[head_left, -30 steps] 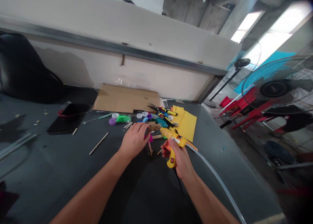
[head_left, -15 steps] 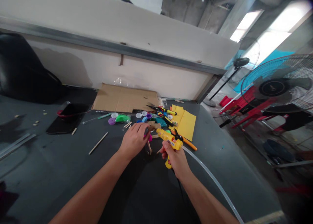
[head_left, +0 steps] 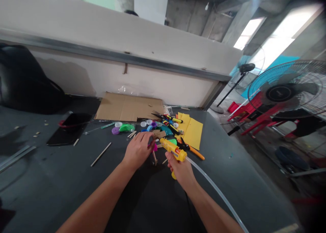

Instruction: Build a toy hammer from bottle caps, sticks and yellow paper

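Observation:
My right hand is closed around a yellow glue gun, whose nozzle points left toward a small piece made of wooden sticks and a pink cap. My left hand is curled over that stick piece and pinches it at the top. A long clear glue stick runs back from the gun toward the lower right. Both hands are over the dark table, close together near its middle.
Beyond the hands lie coloured bottle caps, pliers, yellow paper sheets, an orange-handled tool, flat cardboard. A loose stick and a black phone lie left. Fans and red chairs stand right.
The glue gun in my right hand has moved left, bringing its nozzle up to the stick piece. My left hand has stayed on the piece.

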`<state>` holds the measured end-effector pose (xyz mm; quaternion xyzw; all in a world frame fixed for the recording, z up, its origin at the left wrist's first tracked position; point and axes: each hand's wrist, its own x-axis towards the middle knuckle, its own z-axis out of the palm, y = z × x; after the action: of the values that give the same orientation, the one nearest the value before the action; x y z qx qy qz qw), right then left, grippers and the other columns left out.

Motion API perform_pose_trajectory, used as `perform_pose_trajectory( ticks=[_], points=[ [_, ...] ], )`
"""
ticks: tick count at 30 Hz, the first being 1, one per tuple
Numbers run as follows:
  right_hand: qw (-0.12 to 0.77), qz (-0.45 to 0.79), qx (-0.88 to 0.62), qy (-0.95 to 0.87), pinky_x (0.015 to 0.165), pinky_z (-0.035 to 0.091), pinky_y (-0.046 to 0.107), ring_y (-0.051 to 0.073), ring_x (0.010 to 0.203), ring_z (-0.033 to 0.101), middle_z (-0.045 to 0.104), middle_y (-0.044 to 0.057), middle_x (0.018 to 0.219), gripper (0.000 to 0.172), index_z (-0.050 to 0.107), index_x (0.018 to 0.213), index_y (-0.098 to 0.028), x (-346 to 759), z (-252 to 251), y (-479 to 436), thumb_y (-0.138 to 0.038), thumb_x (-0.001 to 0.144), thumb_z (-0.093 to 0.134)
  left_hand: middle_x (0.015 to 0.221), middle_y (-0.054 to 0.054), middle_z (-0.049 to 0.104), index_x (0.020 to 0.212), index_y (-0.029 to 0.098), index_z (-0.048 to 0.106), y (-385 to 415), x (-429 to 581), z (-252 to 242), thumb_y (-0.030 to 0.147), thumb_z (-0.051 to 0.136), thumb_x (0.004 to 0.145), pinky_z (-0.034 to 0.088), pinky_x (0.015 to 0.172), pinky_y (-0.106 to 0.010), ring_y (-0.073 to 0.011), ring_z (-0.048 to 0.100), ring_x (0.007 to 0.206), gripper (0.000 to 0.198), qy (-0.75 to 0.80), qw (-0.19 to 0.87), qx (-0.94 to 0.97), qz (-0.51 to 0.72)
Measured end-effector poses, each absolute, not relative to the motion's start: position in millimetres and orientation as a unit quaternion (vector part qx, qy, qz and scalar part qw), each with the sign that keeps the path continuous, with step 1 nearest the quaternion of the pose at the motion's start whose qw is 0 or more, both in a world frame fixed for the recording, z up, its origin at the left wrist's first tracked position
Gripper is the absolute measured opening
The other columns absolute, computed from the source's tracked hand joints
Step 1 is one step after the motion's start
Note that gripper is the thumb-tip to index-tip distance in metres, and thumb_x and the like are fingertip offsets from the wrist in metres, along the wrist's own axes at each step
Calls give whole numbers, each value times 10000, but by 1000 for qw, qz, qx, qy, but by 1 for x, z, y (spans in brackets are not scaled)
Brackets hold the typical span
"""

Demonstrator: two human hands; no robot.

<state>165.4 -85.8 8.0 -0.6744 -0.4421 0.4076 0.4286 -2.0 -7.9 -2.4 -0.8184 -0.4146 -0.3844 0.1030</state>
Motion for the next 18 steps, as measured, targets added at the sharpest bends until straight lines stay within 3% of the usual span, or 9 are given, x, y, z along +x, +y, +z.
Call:
perform_pose_trajectory(
  ticks=[18],
  points=[
    [454, 379, -650, -478, 424, 387, 248, 142, 482, 508, 557, 8, 518, 389, 661, 720, -188, 163, 11, -88, -576, 726, 636, 946, -96, 677, 1010, 158, 580, -11, -2, -1, 184, 524, 875, 543, 808, -374, -216, 638, 883, 149, -405, 82, -824, -387]
  ],
)
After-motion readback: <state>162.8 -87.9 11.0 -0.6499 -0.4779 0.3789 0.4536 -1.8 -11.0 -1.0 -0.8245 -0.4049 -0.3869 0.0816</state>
